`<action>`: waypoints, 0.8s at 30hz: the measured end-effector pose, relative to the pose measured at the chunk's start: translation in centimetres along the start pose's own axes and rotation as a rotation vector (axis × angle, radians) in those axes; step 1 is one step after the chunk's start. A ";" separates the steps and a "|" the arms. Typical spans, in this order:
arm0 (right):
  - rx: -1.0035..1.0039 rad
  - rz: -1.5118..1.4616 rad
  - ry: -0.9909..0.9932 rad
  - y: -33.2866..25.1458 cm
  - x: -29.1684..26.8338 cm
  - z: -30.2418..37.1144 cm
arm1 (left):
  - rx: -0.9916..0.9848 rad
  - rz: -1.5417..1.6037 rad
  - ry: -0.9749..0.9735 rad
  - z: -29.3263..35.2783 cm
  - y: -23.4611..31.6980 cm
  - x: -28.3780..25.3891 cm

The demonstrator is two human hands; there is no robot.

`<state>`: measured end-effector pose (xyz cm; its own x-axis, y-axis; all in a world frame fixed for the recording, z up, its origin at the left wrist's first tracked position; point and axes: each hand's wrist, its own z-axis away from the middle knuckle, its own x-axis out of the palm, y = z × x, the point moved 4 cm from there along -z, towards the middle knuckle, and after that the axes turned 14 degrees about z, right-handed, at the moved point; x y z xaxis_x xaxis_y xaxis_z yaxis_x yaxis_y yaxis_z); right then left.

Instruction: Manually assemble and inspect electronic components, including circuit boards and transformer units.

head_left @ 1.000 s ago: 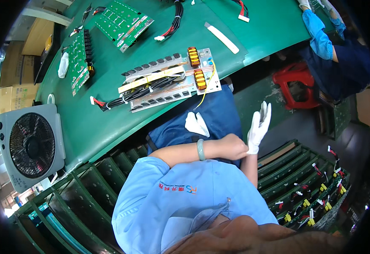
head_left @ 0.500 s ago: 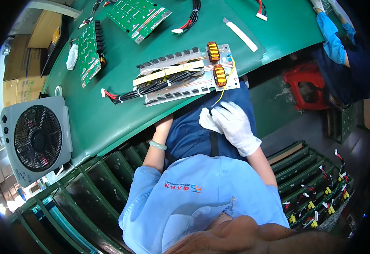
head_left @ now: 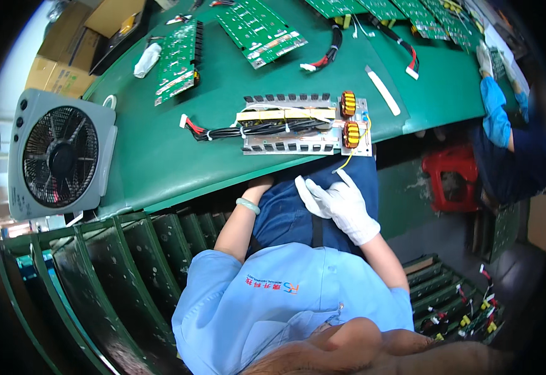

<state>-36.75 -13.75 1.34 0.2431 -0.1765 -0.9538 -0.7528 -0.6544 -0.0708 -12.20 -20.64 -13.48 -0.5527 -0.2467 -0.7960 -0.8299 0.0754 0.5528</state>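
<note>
A power circuit board (head_left: 291, 149) lies on the green table near its front edge. Two yellow-and-black toroidal coils (head_left: 350, 134) stand at its right end. Along its middle runs a black cable bundle (head_left: 223, 133), whose red-wired white connector reaches left. From the right end a thin yellow wire (head_left: 351, 159) hangs over the table edge. My right hand (head_left: 341, 209), in a white glove, is open below that edge, fingers apart, one fingertip beside the wire's loose end. My bare left hand (head_left: 261, 182), above a pale green bangle, reaches under the table edge; its fingers are hidden.
Green circuit boards (head_left: 260, 34) lie farther back, with loose cables (head_left: 330, 53) and a white-handled knife (head_left: 382, 90). A grey box fan (head_left: 60, 153) stands left. At right are a co-worker's blue sleeves (head_left: 495, 112) and a red stool (head_left: 451, 178). Green racks (head_left: 123, 275) flank me.
The whole view has shifted, so the table's contents appear farther right and lower. My right hand's fingers have spread apart near the yellow wire's end. My left hand stays under the edge.
</note>
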 end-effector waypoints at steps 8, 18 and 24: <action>0.717 -0.580 0.256 3.8 -2.9 6.5 | -0.061 0.081 0.075 -1.5 -2.2 -2.0; 1.091 -0.962 0.607 5.4 -5.2 9.9 | -0.100 0.155 -0.052 -3.1 -6.4 -5.1; 1.243 -0.922 0.682 5.2 -5.6 11.0 | 0.058 -0.014 -0.206 0.2 -0.4 -6.3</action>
<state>-48.69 -8.07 3.07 0.7951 -0.5728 -0.1995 -0.1299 0.1604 -0.9785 -8.39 -18.96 -8.73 -0.5402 -0.0455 -0.8403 -0.8373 0.1298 0.5312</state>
